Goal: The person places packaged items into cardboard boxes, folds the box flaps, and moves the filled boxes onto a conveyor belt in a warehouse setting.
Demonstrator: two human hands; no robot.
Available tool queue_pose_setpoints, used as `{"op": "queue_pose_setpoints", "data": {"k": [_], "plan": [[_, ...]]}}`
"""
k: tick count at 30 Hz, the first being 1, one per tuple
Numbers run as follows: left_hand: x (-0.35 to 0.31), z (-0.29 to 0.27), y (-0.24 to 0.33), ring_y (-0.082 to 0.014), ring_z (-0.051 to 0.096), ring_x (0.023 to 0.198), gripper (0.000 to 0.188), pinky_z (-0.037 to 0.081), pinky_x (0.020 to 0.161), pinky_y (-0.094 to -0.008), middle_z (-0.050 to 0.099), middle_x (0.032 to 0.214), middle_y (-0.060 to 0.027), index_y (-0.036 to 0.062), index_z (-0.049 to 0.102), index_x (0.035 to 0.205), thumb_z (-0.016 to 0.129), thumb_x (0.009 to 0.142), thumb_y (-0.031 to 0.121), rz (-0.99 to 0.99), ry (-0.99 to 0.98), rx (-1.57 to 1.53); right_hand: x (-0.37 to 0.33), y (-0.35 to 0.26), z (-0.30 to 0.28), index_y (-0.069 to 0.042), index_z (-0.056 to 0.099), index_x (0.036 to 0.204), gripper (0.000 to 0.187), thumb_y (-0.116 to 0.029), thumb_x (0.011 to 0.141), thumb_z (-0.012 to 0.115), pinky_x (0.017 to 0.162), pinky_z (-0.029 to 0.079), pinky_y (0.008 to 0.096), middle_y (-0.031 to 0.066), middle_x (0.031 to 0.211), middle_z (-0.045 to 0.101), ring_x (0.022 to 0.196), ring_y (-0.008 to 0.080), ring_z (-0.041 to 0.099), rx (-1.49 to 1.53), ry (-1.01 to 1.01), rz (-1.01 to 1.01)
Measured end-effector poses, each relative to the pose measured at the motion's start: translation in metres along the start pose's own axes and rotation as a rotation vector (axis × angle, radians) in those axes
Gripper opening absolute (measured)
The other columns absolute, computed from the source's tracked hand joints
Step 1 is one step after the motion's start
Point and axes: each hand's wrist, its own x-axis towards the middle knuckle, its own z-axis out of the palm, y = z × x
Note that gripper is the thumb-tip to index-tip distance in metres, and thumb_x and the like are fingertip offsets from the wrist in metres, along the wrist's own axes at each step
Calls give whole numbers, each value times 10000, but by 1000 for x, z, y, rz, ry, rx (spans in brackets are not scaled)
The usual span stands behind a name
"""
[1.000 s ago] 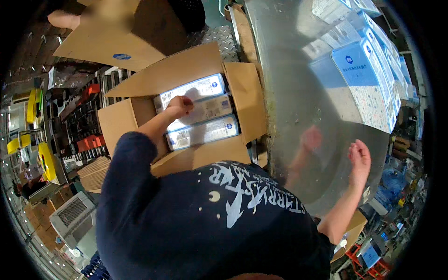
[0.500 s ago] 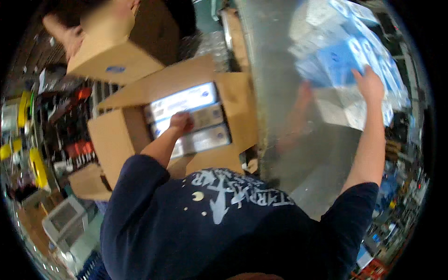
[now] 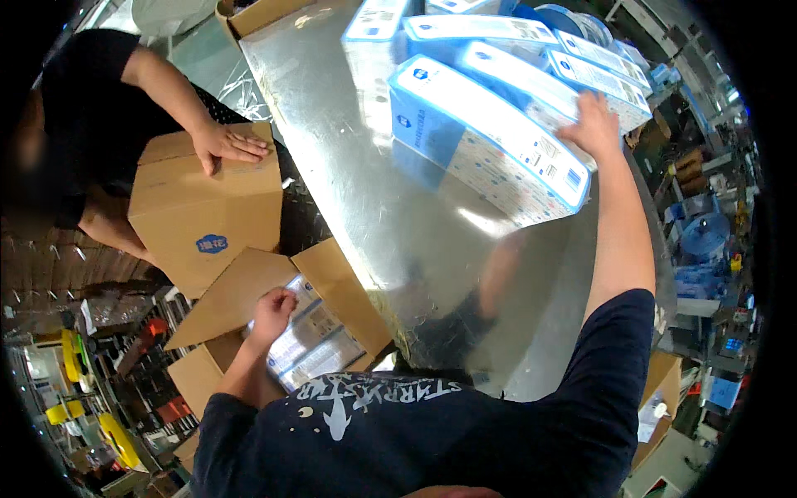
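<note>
My right hand (image 3: 596, 129) is at the near end of a blue-and-white box (image 3: 523, 79) on the metal table, thumb and fingers bent around its end. A larger-looking box of the same kind (image 3: 490, 141) lies in front of it, close to my thumb. My left hand (image 3: 272, 314) is closed in a loose fist above an open brown carton (image 3: 353, 295), with nothing visible in it. Inside that carton, several blue-and-white boxes (image 3: 320, 332) sit side by side, partly hidden by my left forearm and a flap.
More blue-and-white boxes (image 3: 378, 25) stand along the far part of the metal table (image 3: 332, 108). At the left, another person's hand (image 3: 224, 148) rests on a brown carton (image 3: 203, 212) beside the open one. Yellow and red items (image 3: 120, 440) lie at the lower left.
My view has swung to the right, bringing more of the table and boxes into sight. My left fist stays over the open carton. The other person's hand now lies on top of their carton.
</note>
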Motion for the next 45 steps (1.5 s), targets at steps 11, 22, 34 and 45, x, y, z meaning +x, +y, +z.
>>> {"op": "queue_pose_setpoints", "data": {"k": [11, 22, 34, 45], "plan": [[151, 158, 144, -322, 291, 1243, 587, 143, 997, -552, 395, 1289, -179, 85, 424, 1259, 567, 759, 359, 392, -344, 554, 45, 38, 7, -106, 373, 1319, 761, -313, 678, 728, 843, 441, 398, 231, 1131, 546, 1034, 378, 529, 495, 62, -35], [139, 149, 140, -350, 292, 1244, 628, 177, 981, -560, 355, 1319, -150, 91, 353, 1302, 536, 787, 402, 634, -54, 790, 87, -39, 27, -187, 502, 1168, 558, -447, 693, 637, 896, 406, 463, 156, 1193, 480, 1092, 355, 484, 302, -4, -144], [110, 125, 160, -287, 401, 1208, 970, 340, 995, -437, 390, 1334, -118, 70, 260, 1359, 188, 705, 782, -201, -687, -578, -73, -51, -8, -222, 202, 1402, 859, -460, 679, 598, 905, 414, 424, 233, 1263, 376, 1116, 372, 465, 449, -265, 58], [39, 94, 153, -262, 364, 1214, 813, 335, 992, -391, 333, 1342, -121, 134, 107, 1385, 618, 759, 219, -211, -740, -669, -242, -17, 27, -14, 371, 1307, 691, -526, 848, 452, 939, 386, 351, 136, 1274, 464, 1156, 236, 460, 2030, -689, 349]]}}
